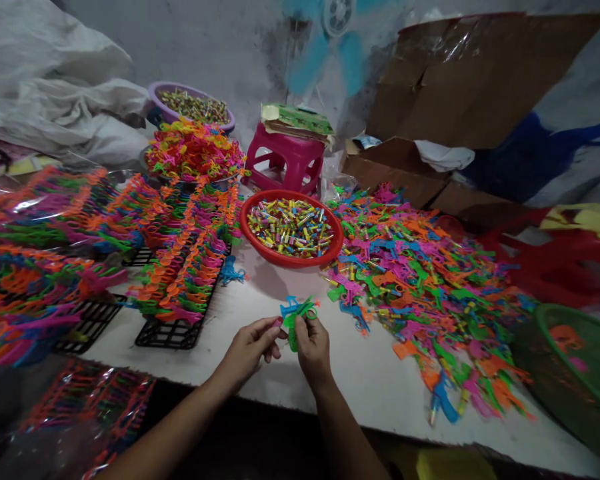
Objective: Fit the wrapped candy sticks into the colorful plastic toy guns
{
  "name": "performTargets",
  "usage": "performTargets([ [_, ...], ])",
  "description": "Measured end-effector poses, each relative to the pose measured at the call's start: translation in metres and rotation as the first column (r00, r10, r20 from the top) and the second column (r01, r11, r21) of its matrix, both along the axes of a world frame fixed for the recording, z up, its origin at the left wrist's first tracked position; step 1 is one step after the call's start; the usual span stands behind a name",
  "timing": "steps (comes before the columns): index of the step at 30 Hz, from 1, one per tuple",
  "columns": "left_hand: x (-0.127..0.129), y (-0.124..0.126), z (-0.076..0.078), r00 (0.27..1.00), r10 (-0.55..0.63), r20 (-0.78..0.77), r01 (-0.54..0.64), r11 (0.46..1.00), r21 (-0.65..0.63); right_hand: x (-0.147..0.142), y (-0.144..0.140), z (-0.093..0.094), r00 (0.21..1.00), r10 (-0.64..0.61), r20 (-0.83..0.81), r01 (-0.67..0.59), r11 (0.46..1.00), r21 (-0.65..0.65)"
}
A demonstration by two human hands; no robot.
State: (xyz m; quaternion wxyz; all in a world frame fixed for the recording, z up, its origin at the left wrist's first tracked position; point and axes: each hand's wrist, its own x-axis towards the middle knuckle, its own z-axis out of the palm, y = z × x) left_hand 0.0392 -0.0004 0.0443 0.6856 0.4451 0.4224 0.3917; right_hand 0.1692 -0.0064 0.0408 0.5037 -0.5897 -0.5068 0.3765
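Note:
My left hand (pixel 250 347) and my right hand (pixel 313 347) meet above the near edge of the white table (pixel 370 380). Between them they pinch small plastic toy pieces: a green toy piece (pixel 300 319) and a blue toy piece (pixel 289 307) sticking up above the fingers. My right hand grips the green one; my left hand's fingertips touch it from the left. A red bowl (pixel 291 256) of small multicoloured tubes sits just beyond the hands. A loose heap of coloured toy pieces (pixel 420 287) spreads to the right.
Rows of assembled toys stand on black wire racks (pixel 180 267) at left. A purple bowl (pixel 193 103) of tubes, a pink stool (pixel 286 160) and cardboard boxes (pixel 460 87) are at the back. A green basket (pixel 575 373) sits at right.

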Motion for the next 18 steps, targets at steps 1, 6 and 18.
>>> performTargets([
  [1,0.0,0.0,-0.001,1.0,-0.025,0.011,0.025,1.0,0.0,0.0,0.0,0.0,1.0,-0.007,0.007,0.006,1.0,0.006],
  [6,0.002,-0.003,-0.003,0.992,-0.042,-0.121,0.056,0.993,0.109,-0.002,-0.001,-0.004,0.99,-0.051,0.129,0.048,0.999,0.02],
  [18,0.001,0.021,-0.023,0.887,0.049,-0.46,0.152,0.909,0.388,0.087,0.039,0.009,0.812,-0.3,0.5,0.328,0.944,0.032],
])
